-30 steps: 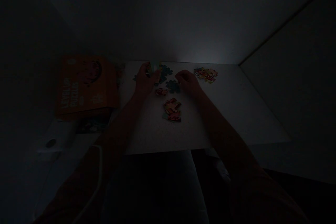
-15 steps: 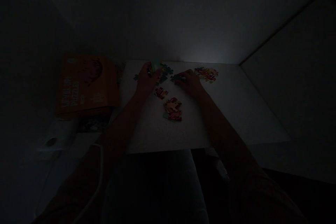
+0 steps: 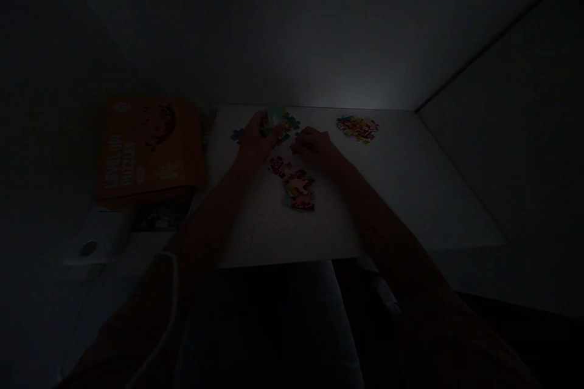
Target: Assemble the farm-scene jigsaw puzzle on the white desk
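Observation:
The scene is very dark. My left hand point(image 3: 256, 141) is closed on a green puzzle piece point(image 3: 275, 115), held over a group of puzzle pieces point(image 3: 290, 124) at the table's far side. Close beside it on the right, my right hand point(image 3: 314, 147) has its fingers curled together; whatever they hold, if anything, is hidden. Just below the hands lies a red puzzle piece point(image 3: 279, 166). It almost touches a small cluster of joined or overlapping pieces point(image 3: 299, 189) in orange, pink and green.
A colourful pile of puzzle pieces point(image 3: 358, 128) lies at the far right on the white table point(image 3: 410, 194). An orange puzzle box point(image 3: 148, 152) stands on the left. A white cable point(image 3: 174, 292) runs by my left forearm. The wall point(image 3: 292, 30) rises behind the table.
My right hand has moved a little left and nearer to me, towards my left hand, its fingers now more curled. The left hand keeps the green piece, shifted slightly.

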A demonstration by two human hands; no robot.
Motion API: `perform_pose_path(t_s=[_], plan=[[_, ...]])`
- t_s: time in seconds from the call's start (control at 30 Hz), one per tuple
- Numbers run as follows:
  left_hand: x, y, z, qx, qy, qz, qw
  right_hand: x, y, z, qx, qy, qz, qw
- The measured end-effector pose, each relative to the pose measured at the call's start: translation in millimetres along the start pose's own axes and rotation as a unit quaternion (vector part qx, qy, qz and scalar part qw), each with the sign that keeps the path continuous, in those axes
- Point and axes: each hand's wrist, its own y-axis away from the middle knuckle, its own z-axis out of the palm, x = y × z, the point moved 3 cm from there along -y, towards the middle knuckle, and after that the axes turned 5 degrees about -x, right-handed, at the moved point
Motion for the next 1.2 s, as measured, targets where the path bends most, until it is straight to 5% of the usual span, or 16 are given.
perform_pose_path(t_s=[0.17, 0.4, 0.53, 0.73, 1.0, 1.2], plan=[[10, 4, 6, -0.071, -0.063, -0.001, 0.995, 16, -5, -6, 0.121, -0.147, 0.042, 0.981], [22, 11, 14, -0.146, -0.043, 0.007, 0.988, 16, -11, -8, 0.148, -0.191, 0.053, 0.969], [12, 4, 12, -0.11, -0.03, -0.006, 0.993, 23, -8, -18, 0.179, -0.214, 0.073, 0.957], [2, 0, 3, -0.029, -0.014, -0.045, 0.998, 19, -2, -22, 0.123, -0.178, 0.063, 0.974], [17, 6, 11, -0.062, 0.006, -0.038, 0.997, 8, -6, -9, 0.099, -0.181, 0.056, 0.977], [11, 2, 22, -0.085, 0.133, -0.073, 0.985, 24, -8, -15, 0.163, -0.216, 0.089, 0.959]])
